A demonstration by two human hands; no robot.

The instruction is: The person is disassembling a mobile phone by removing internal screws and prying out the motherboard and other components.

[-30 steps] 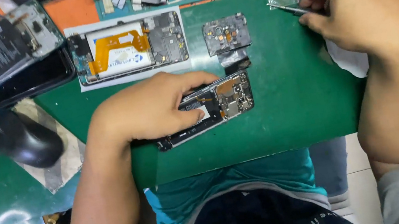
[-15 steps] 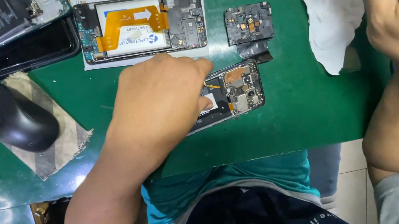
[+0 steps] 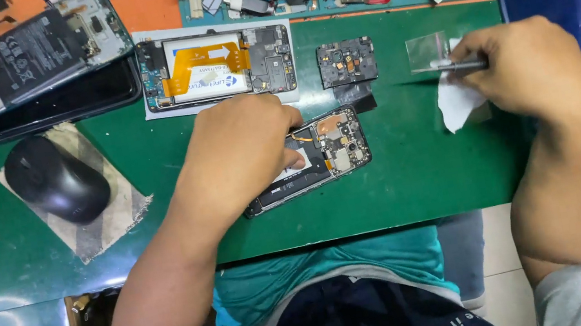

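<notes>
The left hand (image 3: 244, 147) lies flat over an opened phone (image 3: 328, 150) near the middle of the green desk (image 3: 421, 180), fingers (image 3: 296, 160) pressed down on its exposed insides, so it pins the phone rather than wrapping round it. The phone lies tilted, its back off, with boards, a small orange flex and camera parts bare at the right end. The right hand (image 3: 529, 69) is well apart to the right, fingers closed on a thin dark tool (image 3: 452, 66) whose tip points left over a white wipe (image 3: 457, 100) and a clear plastic square (image 3: 427, 50). Judging by its look, the phone is light, thin and stiff, and with the cover gone it is fragile: the flex and connectors would likely tear or bend under a careless push. The safest hold seems to be by the long frame edges, or flat pressure on the battery area, keeping off the boards. The smooth frame may slide on the mat unless held down. Just above the phone lie a small black cover piece (image 3: 346, 62) and a second opened phone (image 3: 216, 65) with a broad orange flex; a mouse (image 3: 56, 179) rests on a cloth at the left, and a third phone (image 3: 32, 53) with its battery showing sits at the upper left.
</notes>
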